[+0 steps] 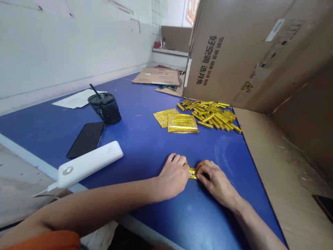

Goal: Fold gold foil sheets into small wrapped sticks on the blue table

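Between my two hands a small piece of gold foil paper [193, 173] shows against the blue tabletop. My left hand [174, 175] is closed on its left end, knuckles up. The fingers of my right hand [212, 177] pinch the right end. Most of the piece is hidden under the fingers, so I cannot tell how far it is rolled or folded. Beyond my hands lie flat gold foil sheets [182, 123], one part overlapping another. To their right is a loose heap of gold foil rolls [218, 116].
At the left are a white elongated device [91, 163], a black phone [86, 140], a dark lidded mug [110, 109] with a straw, and white paper [75, 99]. A large cardboard box [234, 62] stands behind the heap. Flattened cardboard [158, 75] lies at the back.
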`<action>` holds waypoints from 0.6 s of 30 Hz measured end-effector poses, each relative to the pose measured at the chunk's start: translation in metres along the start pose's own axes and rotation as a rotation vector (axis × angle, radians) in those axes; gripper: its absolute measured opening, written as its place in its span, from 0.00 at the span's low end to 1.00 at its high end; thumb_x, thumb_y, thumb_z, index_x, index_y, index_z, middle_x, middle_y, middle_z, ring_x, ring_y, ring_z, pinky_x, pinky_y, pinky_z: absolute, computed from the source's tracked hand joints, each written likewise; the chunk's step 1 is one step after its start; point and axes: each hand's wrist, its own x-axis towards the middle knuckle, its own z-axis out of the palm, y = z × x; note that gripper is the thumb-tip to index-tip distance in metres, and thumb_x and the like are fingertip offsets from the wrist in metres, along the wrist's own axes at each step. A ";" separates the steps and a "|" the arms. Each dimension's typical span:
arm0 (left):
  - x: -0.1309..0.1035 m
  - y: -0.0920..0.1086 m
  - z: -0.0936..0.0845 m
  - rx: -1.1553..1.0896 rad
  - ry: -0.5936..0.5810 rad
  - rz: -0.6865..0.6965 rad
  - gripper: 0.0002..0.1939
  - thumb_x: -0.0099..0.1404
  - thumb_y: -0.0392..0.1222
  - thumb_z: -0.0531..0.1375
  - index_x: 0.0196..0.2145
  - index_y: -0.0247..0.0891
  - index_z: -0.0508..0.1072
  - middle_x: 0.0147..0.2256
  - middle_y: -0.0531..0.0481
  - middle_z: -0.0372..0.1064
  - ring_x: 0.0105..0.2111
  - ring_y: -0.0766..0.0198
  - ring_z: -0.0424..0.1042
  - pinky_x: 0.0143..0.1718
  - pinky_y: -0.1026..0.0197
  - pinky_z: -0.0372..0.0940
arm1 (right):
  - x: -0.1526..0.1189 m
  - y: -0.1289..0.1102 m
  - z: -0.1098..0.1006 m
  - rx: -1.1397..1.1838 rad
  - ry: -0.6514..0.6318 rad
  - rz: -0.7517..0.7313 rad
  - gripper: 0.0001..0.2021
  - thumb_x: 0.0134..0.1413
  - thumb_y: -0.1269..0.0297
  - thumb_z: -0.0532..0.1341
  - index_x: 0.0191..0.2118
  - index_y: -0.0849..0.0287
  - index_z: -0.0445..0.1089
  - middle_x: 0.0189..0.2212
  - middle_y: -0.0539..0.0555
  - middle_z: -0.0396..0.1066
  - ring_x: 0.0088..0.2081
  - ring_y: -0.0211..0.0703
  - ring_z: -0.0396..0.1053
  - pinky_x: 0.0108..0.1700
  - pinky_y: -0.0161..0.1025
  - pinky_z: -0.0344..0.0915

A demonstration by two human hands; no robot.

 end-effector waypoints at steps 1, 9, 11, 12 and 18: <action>0.001 0.000 0.000 -0.004 0.005 -0.012 0.10 0.61 0.38 0.49 0.30 0.34 0.68 0.32 0.46 0.60 0.36 0.59 0.59 0.41 0.53 0.53 | 0.000 0.000 0.000 0.000 0.002 0.004 0.07 0.52 0.70 0.53 0.25 0.57 0.62 0.28 0.51 0.65 0.32 0.40 0.62 0.36 0.40 0.59; 0.001 -0.002 0.000 -0.017 0.007 -0.034 0.09 0.62 0.41 0.50 0.30 0.35 0.67 0.33 0.47 0.60 0.36 0.59 0.58 0.37 0.56 0.54 | -0.001 0.000 0.001 -0.039 0.016 -0.028 0.08 0.53 0.72 0.51 0.25 0.57 0.63 0.28 0.52 0.65 0.31 0.40 0.62 0.35 0.39 0.59; 0.001 -0.003 0.000 -0.015 0.011 -0.013 0.10 0.62 0.44 0.51 0.30 0.35 0.67 0.33 0.47 0.60 0.36 0.59 0.58 0.38 0.56 0.54 | -0.002 -0.001 0.001 -0.045 0.002 -0.027 0.07 0.53 0.71 0.52 0.26 0.57 0.63 0.29 0.52 0.65 0.32 0.41 0.62 0.36 0.40 0.59; 0.000 -0.003 -0.001 -0.014 0.012 0.002 0.11 0.61 0.46 0.53 0.31 0.35 0.67 0.33 0.47 0.60 0.36 0.58 0.58 0.39 0.55 0.54 | -0.002 -0.001 0.000 -0.041 -0.008 -0.027 0.06 0.53 0.70 0.53 0.26 0.57 0.63 0.29 0.52 0.65 0.33 0.41 0.62 0.36 0.40 0.59; -0.005 -0.005 -0.002 -0.084 0.030 0.017 0.11 0.56 0.44 0.58 0.32 0.34 0.64 0.33 0.49 0.62 0.36 0.60 0.59 0.44 0.55 0.52 | -0.005 -0.003 -0.003 0.025 -0.007 0.013 0.02 0.50 0.67 0.57 0.29 0.56 0.62 0.30 0.52 0.65 0.34 0.43 0.62 0.37 0.42 0.59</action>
